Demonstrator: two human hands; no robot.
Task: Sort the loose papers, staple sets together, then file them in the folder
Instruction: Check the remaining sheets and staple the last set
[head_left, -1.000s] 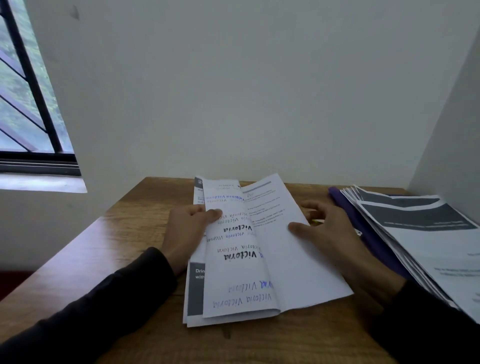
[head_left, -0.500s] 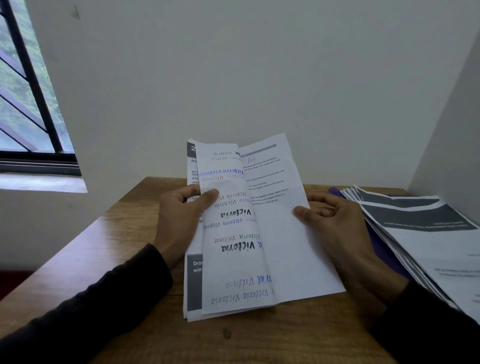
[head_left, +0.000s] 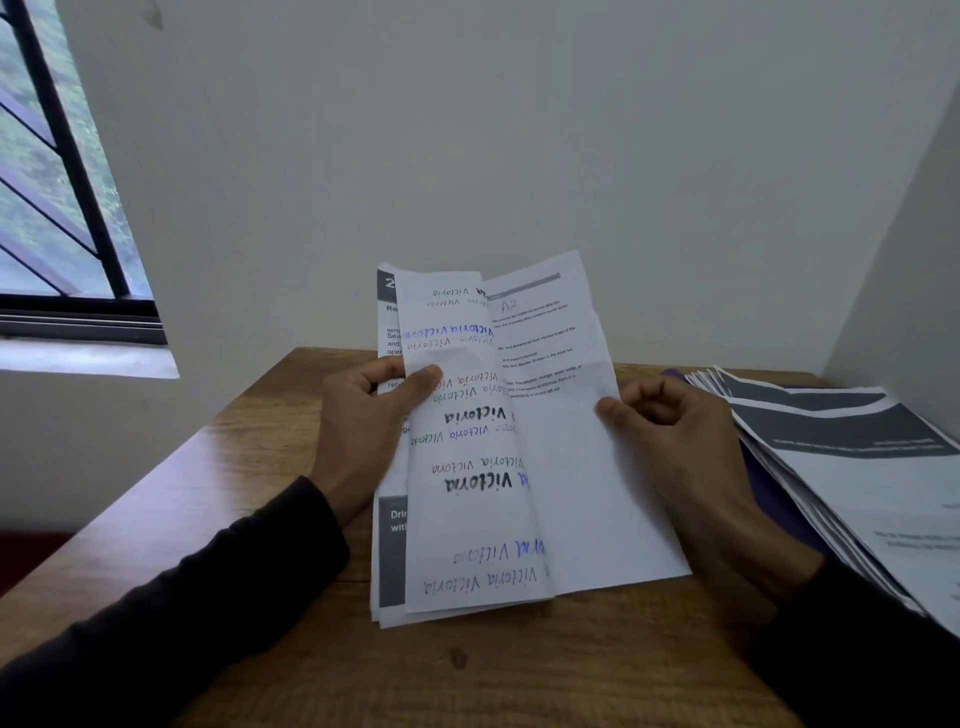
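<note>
Your left hand's fingers (head_left: 415, 382) pinch the sheaf of papers (head_left: 519, 441) at its left edge while your right hand (head_left: 680, 447) grips its right edge, tilting it off the desk (head_left: 234, 493) probably for sorting, beside the stack (head_left: 857, 467) on the purple folder (head_left: 779, 504).

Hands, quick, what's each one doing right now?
Left hand: grips the left edge of the paper bundle, thumb on top.
Right hand: pinches the bundle's right edge, fingers curled.
</note>
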